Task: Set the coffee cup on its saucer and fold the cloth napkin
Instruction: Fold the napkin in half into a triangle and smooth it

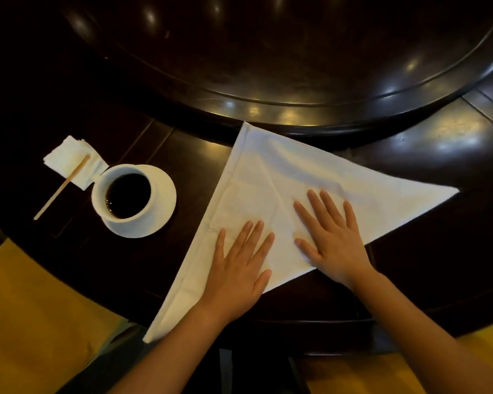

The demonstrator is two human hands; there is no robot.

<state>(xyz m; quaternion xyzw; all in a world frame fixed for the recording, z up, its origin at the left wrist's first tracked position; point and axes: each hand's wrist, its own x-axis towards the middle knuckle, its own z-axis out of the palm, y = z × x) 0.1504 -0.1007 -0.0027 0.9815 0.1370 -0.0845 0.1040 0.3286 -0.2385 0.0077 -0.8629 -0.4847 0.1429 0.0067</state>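
Observation:
A white cloth napkin [268, 177] lies folded into a large triangle on the dark table, its lowest corner hanging over the near edge. My left hand [239, 268] rests flat on its lower part, fingers spread. My right hand [330, 237] presses flat on the napkin's middle, fingers apart. Neither hand grips anything. To the left, a white coffee cup [125, 194] full of dark coffee stands on its white saucer [164, 200].
A wooden stir stick [61, 187] lies across small white paper packets [69, 157] left of the cup. A raised dark round turntable [296, 66] fills the table's far side. Yellow chair seats [34, 308] flank the near edge.

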